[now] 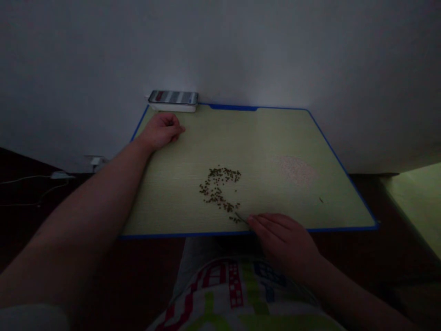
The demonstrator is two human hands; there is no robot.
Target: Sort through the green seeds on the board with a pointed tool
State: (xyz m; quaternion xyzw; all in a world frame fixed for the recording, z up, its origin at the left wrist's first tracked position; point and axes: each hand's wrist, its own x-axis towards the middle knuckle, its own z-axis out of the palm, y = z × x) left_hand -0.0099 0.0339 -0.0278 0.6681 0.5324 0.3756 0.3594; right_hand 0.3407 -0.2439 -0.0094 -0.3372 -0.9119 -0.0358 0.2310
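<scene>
My right hand (284, 241) is at the near edge of a pale green board (272, 133) with a blue rim. It is shut on thin metal tweezers (241, 218), whose tips reach the lower end of a curved scatter of small dark seeds (217, 189). My left hand (161, 131) rests on the far left of the board, fingers curled, holding nothing. A pale pink patch of fine grains (295, 171) lies to the right of the seeds. One dark seed (321, 200) sits apart, further right.
A phone (172, 97) lies on a white box (174, 108) at the board's far edge, against a pale wall (220, 46). Patterned cloth (234, 294) covers my lap below the board. Cables (37, 177) lie on the dark floor at left.
</scene>
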